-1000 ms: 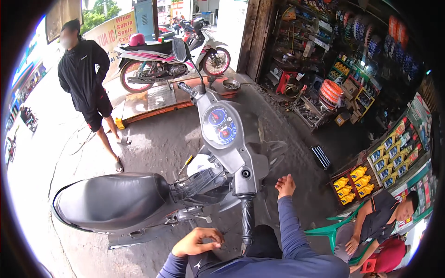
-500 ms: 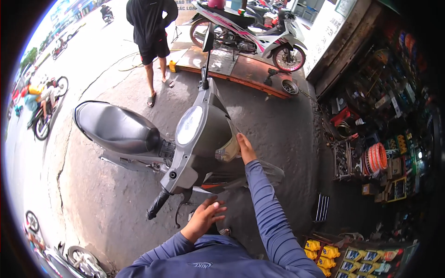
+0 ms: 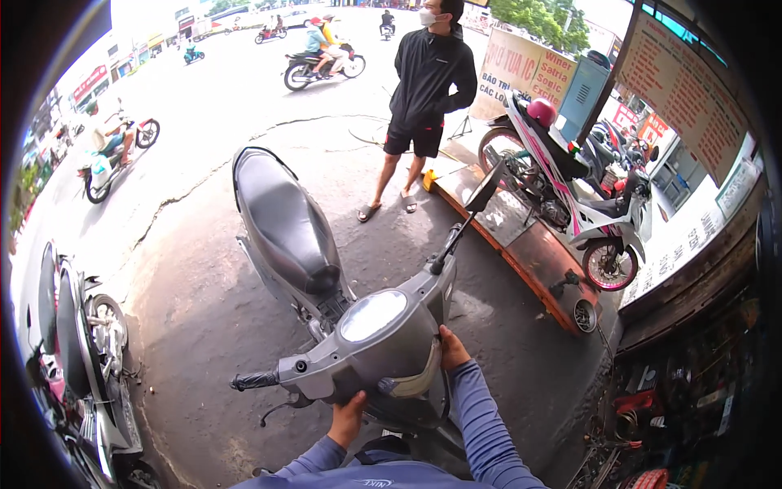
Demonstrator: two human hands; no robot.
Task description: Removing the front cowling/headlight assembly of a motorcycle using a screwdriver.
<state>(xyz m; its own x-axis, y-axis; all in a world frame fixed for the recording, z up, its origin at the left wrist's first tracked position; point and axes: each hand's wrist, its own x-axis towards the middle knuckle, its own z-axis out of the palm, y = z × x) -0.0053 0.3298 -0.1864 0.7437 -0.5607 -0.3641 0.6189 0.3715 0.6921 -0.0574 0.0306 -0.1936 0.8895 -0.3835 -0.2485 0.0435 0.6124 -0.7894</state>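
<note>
Grey bike (image 3: 326, 289) upright on the ground (image 3: 204, 350), front end toward the wearer, seat (image 3: 285, 216) pointing away to the street side. Work is at its front cowl (image 3: 419, 330).

Left hand (image 3: 347, 421): against the cowl's lower edge, left of the headlight (image 3: 409, 381), thumb side uppermost. Far fingers hidden under the edge; cannot tell whether they grasp it or only press.

Right hand (image 3: 454, 349): on the cowl's right flank, just beside the headlight. Fingers bent against the surface, tips partly out of sight; firmness of hold cannot be told.

Gauge (image 3: 375, 316) washed white by glare. Black grip (image 3: 254, 381) juts left, lever (image 3: 275, 412) just below. Mirror (image 3: 486, 189) rises on its stalk at the opposite end of the bar.

Beyond, an orange-edged platform (image 3: 521, 253): bowl (image 3: 584, 315) and dark tool (image 3: 564, 284) at its near end, yellow piece (image 3: 429, 180) at its far left corner. White-pink bike (image 3: 570, 183) along its right edge, pink helmet (image 3: 542, 112) on top. Person (image 3: 432, 85) in dark jacket stands near the far left corner. Parked bikes (image 3: 85, 359) along the ground's left edge.
</note>
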